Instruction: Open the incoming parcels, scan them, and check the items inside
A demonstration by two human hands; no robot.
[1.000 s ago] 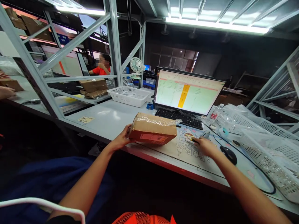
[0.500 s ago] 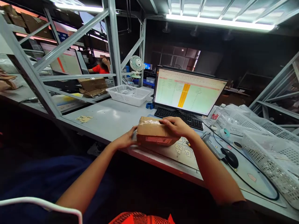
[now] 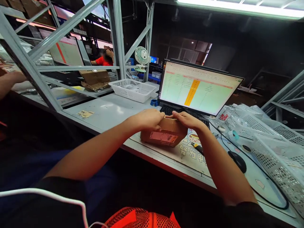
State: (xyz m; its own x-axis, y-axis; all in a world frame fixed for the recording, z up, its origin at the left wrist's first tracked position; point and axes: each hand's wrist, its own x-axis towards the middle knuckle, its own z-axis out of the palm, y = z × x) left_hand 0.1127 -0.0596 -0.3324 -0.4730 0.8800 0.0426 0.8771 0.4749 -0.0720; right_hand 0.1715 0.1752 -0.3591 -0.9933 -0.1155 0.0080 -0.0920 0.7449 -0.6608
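Observation:
A small brown cardboard box [image 3: 163,136] stands on the mat at the table's front edge, its labelled side facing me. My left hand [image 3: 151,120] is closed over the box's top left, fingers curled at its upper edge. Across from it, my right hand [image 3: 186,120] grips the top right part, thumb towards the middle. The fingertips of both hands come close together at the top, where they partly hide the box. A yellow-and-black utility knife [image 3: 197,148] lies on the mat, right of the box.
Behind the box are a keyboard [image 3: 167,110] and a monitor [image 3: 199,87]. A mouse [image 3: 237,161] and white plastic baskets [image 3: 273,158] are on the right. A white basket [image 3: 131,91] stands at the back left, beside a metal frame [image 3: 116,41]. Another person's arm [image 3: 10,80] shows at far left.
My left hand has moved from the box's left side up onto its top. My right hand has shifted along the top edge. Another person's arm has come into view at left.

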